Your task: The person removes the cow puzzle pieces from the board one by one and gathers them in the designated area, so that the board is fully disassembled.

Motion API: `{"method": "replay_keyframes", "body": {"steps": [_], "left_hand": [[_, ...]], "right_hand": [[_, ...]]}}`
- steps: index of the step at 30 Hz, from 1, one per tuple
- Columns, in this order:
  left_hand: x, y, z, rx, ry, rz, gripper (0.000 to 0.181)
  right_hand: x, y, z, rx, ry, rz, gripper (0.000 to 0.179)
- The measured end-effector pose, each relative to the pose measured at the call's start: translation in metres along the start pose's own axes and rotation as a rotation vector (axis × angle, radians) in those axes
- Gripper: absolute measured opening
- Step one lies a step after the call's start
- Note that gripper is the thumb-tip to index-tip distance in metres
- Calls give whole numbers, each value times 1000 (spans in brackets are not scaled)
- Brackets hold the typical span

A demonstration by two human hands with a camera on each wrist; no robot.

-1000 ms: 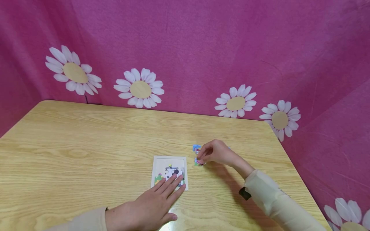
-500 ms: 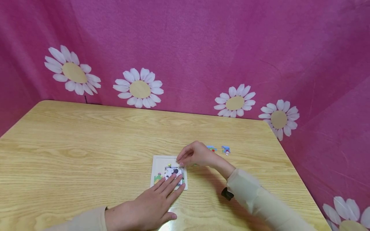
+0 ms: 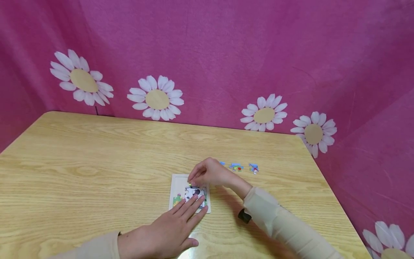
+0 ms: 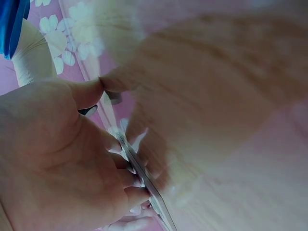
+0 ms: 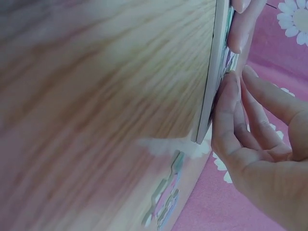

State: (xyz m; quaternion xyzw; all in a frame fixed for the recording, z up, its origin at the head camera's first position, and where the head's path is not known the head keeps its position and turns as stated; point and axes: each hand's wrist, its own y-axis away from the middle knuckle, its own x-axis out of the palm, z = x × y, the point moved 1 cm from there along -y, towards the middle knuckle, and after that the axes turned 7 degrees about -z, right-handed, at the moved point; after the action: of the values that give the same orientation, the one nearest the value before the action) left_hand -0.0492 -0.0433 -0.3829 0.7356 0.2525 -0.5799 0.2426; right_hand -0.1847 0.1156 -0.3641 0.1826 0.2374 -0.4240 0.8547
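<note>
Shifted leftward, the bent-fingered right hand (image 3: 208, 172) reaches over the lower-centre puzzle board (image 3: 171, 190), any grip too hidden to tell, while the flat, straight-fingered left hand (image 3: 171, 230) partly covers it.

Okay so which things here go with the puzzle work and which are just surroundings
Puzzle work:
puzzle board under the left hand
black-and-white piece in it
loose pieces

Surroundings:
table
pink flowered cloth
black object by the right sleeve
</note>
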Motion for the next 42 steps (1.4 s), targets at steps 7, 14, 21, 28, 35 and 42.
{"method": "replay_keyframes", "body": {"steps": [7,14,21,28,35,42], "left_hand": [[0,0,0,2,-23,-17,72],[0,0,0,-2,-24,-16,73],[0,0,-1,-8,-24,-19,73],[0,1,-1,-6,-33,-32,73],[-1,2,-1,1,-28,-27,73],[-2,2,-1,7,-29,-38,73]], "right_hand": [[-2,0,1,20,-56,2,8],[-4,0,0,38,-148,16,11],[0,3,0,1,-127,39,16],[0,4,1,3,-94,47,12],[-1,5,0,-34,-119,79,11],[-2,3,-4,-62,-147,107,11]]}}
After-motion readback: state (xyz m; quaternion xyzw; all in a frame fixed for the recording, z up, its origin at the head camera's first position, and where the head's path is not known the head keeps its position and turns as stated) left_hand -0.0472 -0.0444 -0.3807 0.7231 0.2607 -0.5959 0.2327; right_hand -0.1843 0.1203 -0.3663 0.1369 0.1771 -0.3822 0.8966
